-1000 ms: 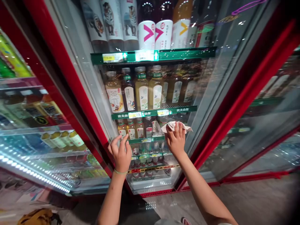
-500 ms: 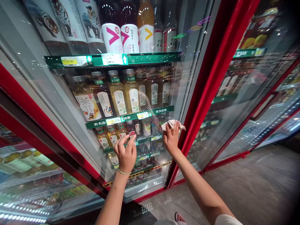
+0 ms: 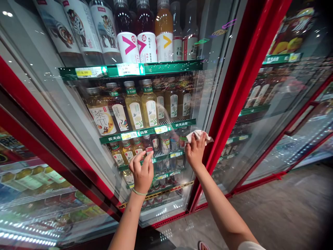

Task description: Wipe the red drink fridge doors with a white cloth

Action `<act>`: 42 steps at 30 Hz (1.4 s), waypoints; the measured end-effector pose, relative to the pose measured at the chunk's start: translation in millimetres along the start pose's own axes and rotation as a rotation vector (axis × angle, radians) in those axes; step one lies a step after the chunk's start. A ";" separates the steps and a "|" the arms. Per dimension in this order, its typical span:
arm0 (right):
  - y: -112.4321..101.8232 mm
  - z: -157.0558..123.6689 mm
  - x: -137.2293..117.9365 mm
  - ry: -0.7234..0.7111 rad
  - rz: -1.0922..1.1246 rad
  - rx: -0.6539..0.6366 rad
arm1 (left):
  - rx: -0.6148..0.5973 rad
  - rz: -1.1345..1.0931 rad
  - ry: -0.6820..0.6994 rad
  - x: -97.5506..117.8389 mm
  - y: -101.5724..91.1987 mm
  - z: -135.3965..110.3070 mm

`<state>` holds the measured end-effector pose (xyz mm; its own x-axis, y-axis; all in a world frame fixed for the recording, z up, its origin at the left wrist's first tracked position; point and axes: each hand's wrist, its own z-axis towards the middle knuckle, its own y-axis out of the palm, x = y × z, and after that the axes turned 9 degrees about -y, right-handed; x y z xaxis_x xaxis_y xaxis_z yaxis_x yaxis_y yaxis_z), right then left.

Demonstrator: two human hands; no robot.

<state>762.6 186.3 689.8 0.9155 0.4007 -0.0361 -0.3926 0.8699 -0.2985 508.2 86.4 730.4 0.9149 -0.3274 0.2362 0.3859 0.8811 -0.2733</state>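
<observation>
My right hand [image 3: 195,151] presses a crumpled white cloth [image 3: 199,135] against the glass door [image 3: 171,119], close to the red door frame [image 3: 225,93] on its right side. The cloth shows a faint pinkish patch, and its edges stick out beyond my fingertips. My left hand [image 3: 142,172] is raised in front of the same glass, lower and to the left, with fingers bent and apart and nothing in them. Whether its fingertips touch the glass I cannot tell. A thin pale band [image 3: 139,192] circles my left wrist.
Behind the glass, green-edged shelves [image 3: 171,66] carry several rows of drink bottles [image 3: 134,109]. Another glass-fronted cooler section [image 3: 33,180] stands at left, and more red-framed doors [image 3: 288,132] run off to the right. Grey floor [image 3: 262,205] lies below at right.
The cloth and my right hand sit slightly further right, nearer the red frame. My left hand keeps almost the same pose. The whole view has shifted a little.
</observation>
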 end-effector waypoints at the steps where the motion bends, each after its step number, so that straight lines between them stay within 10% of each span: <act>1: 1.1 -2.2 -3.9 0.075 -0.003 0.029 | 0.004 0.000 -0.003 -0.9 -0.8 -0.3; 4: 4.4 -9.1 -28.3 0.139 0.008 0.023 | 0.013 -0.002 -0.012 -4.3 -4.7 -0.3; 8: 2.6 7.9 -46.5 -0.167 0.018 -0.130 | 0.030 0.027 -0.025 -10.1 -12.8 0.6; 14: 2.7 2.4 -64.0 0.016 -0.015 -0.056 | 0.025 0.045 -0.055 -20.6 -21.2 -3.4; 19: 7.1 1.8 -101.0 -0.273 0.001 -0.142 | 0.028 0.067 -0.061 -27.4 -23.5 -7.6; 25: 5.0 -1.4 -111.1 -0.107 -0.029 -0.113 | 0.035 0.079 -0.083 -38.6 -31.3 -9.6; 31: 8.8 8.4 -140.6 -0.348 0.022 -0.150 | 0.033 0.098 -0.092 -45.6 -37.7 -9.1; 37: 8.7 2.3 -152.1 -0.236 0.047 -0.142 | 0.056 0.134 -0.125 -62.9 -53.3 -7.4; 42: 9.9 16.3 -188.2 -0.485 0.151 -0.141 | 0.098 0.132 -0.205 -79.2 -67.2 -8.0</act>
<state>585.0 124.2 709.2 0.6903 0.6347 0.3474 -0.4707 0.7586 -0.4506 410.8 50.4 722.6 0.9096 -0.1405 0.3911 0.2424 0.9438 -0.2247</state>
